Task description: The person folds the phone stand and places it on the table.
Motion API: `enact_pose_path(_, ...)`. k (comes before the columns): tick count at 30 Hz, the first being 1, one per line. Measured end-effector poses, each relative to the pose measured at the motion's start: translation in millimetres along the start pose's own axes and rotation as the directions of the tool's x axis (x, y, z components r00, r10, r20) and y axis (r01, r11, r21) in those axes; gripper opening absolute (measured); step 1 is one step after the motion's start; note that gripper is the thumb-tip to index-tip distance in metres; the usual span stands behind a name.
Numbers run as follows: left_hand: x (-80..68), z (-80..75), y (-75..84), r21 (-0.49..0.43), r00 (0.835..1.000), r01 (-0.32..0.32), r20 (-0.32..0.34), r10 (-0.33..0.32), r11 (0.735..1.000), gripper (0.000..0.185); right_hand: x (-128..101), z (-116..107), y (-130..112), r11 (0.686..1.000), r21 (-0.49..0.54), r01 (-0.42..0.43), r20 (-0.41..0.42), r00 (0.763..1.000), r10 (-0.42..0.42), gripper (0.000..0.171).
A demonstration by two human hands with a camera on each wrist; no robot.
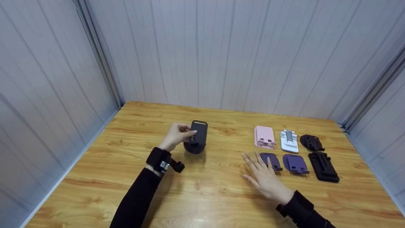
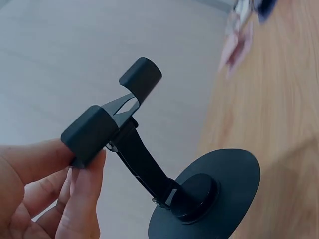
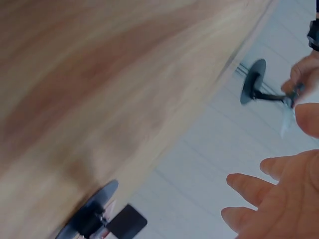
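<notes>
A black phone stand (image 1: 200, 134) with a round base is pinched at its upper holder by my left hand (image 1: 175, 136), thumb and fingers on one edge. In the left wrist view the stand's arm (image 2: 144, 159) is unfolded and the disc base (image 2: 239, 174) is tilted, seemingly off the table. My right hand (image 1: 269, 183) has its fingers spread and holds nothing. It hovers over the table beside a purple phone stand (image 1: 274, 161), partly covering it. In the right wrist view the right palm (image 3: 294, 194) shows with its fingers extended.
On the right lie a pink stand (image 1: 264, 133), a white stand (image 1: 288, 145), a round black stand (image 1: 311, 142), a second purple stand (image 1: 295, 163) and a black rectangular stand (image 1: 323, 167). Pale panel walls (image 1: 215, 57) border the wooden table (image 1: 152, 126).
</notes>
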State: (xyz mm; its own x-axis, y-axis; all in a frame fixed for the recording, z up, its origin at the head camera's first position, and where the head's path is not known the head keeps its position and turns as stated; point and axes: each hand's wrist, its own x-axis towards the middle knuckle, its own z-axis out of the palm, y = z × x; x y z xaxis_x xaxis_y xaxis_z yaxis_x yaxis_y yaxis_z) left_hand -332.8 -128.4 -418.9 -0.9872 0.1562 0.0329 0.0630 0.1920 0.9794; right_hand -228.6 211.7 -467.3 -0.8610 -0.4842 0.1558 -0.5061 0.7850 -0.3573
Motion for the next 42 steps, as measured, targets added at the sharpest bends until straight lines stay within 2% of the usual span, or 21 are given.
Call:
enact_pose_path(4, -4.3, 21.2, 7.0, -0.048, 0.995, -0.076, 0.059, 0.079, 0.996, 0.010, 4.9, 5.8, -4.8, 1.000, 0.015, 0.017, -0.018, 1.000, -0.017, 0.066)
enact_pose_path(8, -9.2, 44.3, 10.5, -0.152, 0.989, -0.102, 0.091, 0.117, 0.983, 0.008, 14.0, 9.3, -9.6, 0.991, 0.136, 0.008, -0.033, 0.999, -0.004, 0.071)
enact_pose_path(10, -12.0, 56.1, 12.9, -0.208, 0.986, -0.110, 0.101, 0.133, 0.972, 0.008, 20.8, 9.6, -11.0, 0.967, 0.255, -0.015, -0.034, 0.999, 0.024, 0.073)
enact_pose_path(12, -15.2, 67.1, 16.5, -0.260, 0.981, -0.122, 0.115, 0.156, 0.958, 0.008, 27.7, 9.0, -11.3, 0.906, 0.419, -0.061, -0.004, 0.998, 0.069, 0.074)
enact_pose_path(13, -16.3, 72.2, 18.7, -0.283, 0.978, -0.128, 0.123, 0.169, 0.950, 0.008, 31.1, 8.4, -11.0, 0.849, 0.519, -0.094, 0.027, 0.995, 0.094, 0.073)
enact_pose_path(14, -17.5, 76.9, 21.0, -0.306, 0.975, -0.132, 0.129, 0.178, 0.943, 0.007, 34.4, 7.7, -10.8, 0.770, 0.626, -0.122, 0.061, 0.992, 0.107, 0.072)
enact_pose_path(15, -18.7, 80.9, 23.2, -0.323, 0.973, -0.133, 0.135, 0.185, 0.937, 0.007, 37.1, 7.2, -10.6, 0.675, 0.722, -0.156, 0.098, 0.988, 0.123, 0.073)
enact_pose_path(16, -19.6, 84.4, 25.1, -0.336, 0.971, -0.136, 0.142, 0.193, 0.932, 0.007, 39.4, 6.8, -10.4, 0.567, 0.802, -0.191, 0.135, 0.981, 0.139, 0.073)
enact_pose_path(19, -21.7, 92.5, 29.1, -0.351, 0.967, -0.146, 0.149, 0.209, 0.925, 0.007, 43.9, 6.9, -10.5, 0.263, 0.931, -0.252, 0.208, 0.960, 0.185, 0.073)
enact_pose_path(20, -22.2, 94.5, 29.7, -0.354, 0.966, -0.146, 0.150, 0.210, 0.924, 0.008, 44.8, 7.4, -10.9, 0.191, 0.950, -0.248, 0.210, 0.958, 0.195, 0.073)
enact_pose_path(21, -22.6, 96.1, 29.8, -0.353, 0.966, -0.147, 0.151, 0.211, 0.924, 0.008, 45.3, 8.1, -11.1, 0.145, 0.960, -0.239, 0.206, 0.956, 0.209, 0.072)
enact_pose_path(23, -23.3, 98.7, 29.2, -0.351, 0.964, -0.151, 0.153, 0.215, 0.924, 0.009, 46.4, 9.5, -11.7, 0.088, 0.972, -0.216, 0.194, 0.959, 0.207, 0.066)
enact_pose_path(25, -24.2, 100.4, 28.3, -0.355, 0.964, -0.150, 0.153, 0.215, 0.923, 0.009, 47.1, 10.6, -12.4, 0.069, 0.979, -0.191, 0.174, 0.965, 0.197, 0.059)
enact_pose_path(27, -24.7, 101.6, 27.3, -0.355, 0.963, -0.155, 0.155, 0.222, 0.922, 0.011, 47.3, 10.8, -12.5, 0.077, 0.982, -0.175, 0.158, 0.970, 0.183, 0.052)
enact_pose_path(30, -25.6, 102.8, 27.2, -0.339, 0.958, -0.175, 0.159, 0.239, 0.924, 0.014, 47.1, 8.7, -11.0, 0.109, 0.979, -0.170, 0.149, 0.972, 0.181, 0.049)
enact_pose_path(36, -26.4, 102.8, 28.8, -0.249, 0.943, -0.233, 0.178, 0.281, 0.940, 0.019, 46.6, 4.5, -5.3, 0.170, 0.971, -0.166, 0.141, 0.979, 0.150, 0.046)
enact_pose_path(42, -26.5, 101.8, 29.8, -0.207, 0.944, -0.213, 0.208, 0.256, 0.955, 0.019, 46.1, 3.8, -1.7, 0.220, 0.959, -0.180, 0.157, 0.981, 0.116, 0.046)
